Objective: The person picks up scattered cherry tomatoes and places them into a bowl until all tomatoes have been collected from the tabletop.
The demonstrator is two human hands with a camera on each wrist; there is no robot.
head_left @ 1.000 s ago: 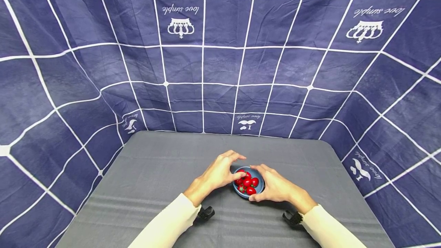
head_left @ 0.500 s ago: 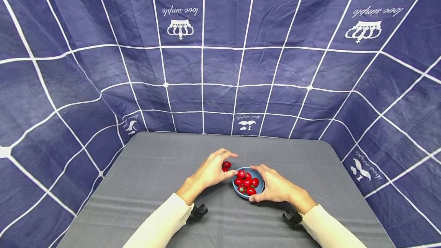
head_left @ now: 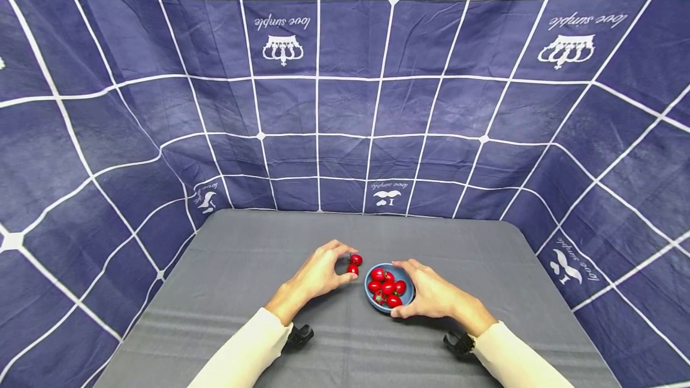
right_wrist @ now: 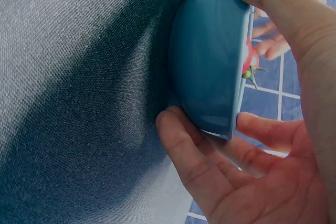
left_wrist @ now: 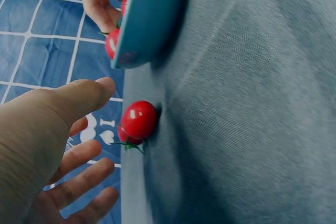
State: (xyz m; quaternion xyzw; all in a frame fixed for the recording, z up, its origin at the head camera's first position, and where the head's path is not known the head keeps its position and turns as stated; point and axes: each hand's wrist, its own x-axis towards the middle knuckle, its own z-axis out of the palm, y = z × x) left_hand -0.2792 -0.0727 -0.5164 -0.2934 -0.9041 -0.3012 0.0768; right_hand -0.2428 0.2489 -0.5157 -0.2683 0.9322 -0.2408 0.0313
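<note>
A small blue bowl (head_left: 370, 299) holds several red cherry tomatoes (head_left: 388, 287) with green stems. My right hand (head_left: 431, 293) grips the bowl from its right side, thumb at the near rim and fingers curled round the far side; the right wrist view shows fingertips low against the bowl's wall (right_wrist: 207, 61). Left of the bowl, two more cherry tomatoes (head_left: 353, 269) lie close together on the table. My left hand (head_left: 318, 271) is spread beside them, thumb and fingers apart. In the left wrist view a gap shows between the left thumb (left_wrist: 86, 95) and the nearer loose tomato (left_wrist: 140, 120).
A grey cloth (head_left: 259, 238) covers the table. Blue curtains with white grid lines (head_left: 345, 100) stand behind it and along both sides. Each wrist wears a black strap mount, such as the left one (head_left: 299, 336).
My left hand has moved left from over the bowl to the two loose tomatoes, uncovering them and a tomato in the bowl. My right hand has stayed on the bowl.
</note>
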